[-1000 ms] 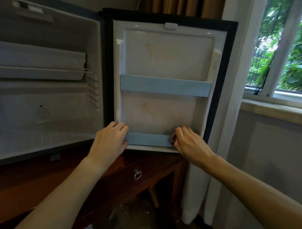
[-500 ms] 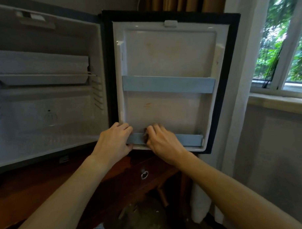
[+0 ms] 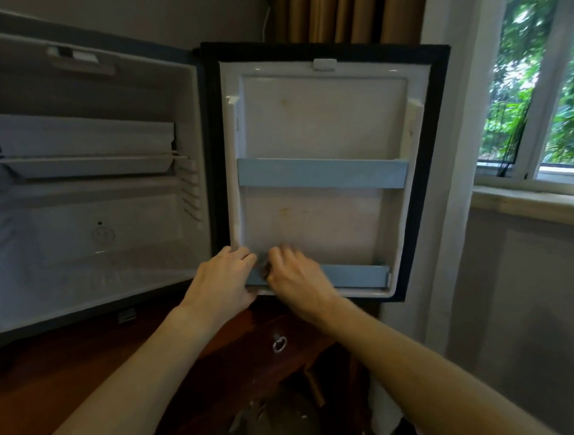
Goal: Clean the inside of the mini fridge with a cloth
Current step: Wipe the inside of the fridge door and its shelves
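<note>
The mini fridge [image 3: 94,210] stands open on a wooden table, its white door [image 3: 321,127] swung out to the right. My left hand [image 3: 223,280] grips the left end of the lower blue door rail [image 3: 355,275]. My right hand [image 3: 293,279] sits right beside it with curled fingers over the rail. A small dark bit of cloth [image 3: 263,268] shows between the two hands, held by my right hand. Most of the cloth is hidden under the fingers.
An upper blue rail [image 3: 323,173] crosses the door. Yellowish stains mark the door liner [image 3: 284,212]. Inside the fridge is a wire shelf [image 3: 86,160]. A drawer with a ring pull [image 3: 278,343] lies below. A curtain [image 3: 441,222] and window [image 3: 543,96] are at the right.
My right hand slid left along the lower door rail, from its right part to beside my left hand. My left hand stayed at the rail's left end.
</note>
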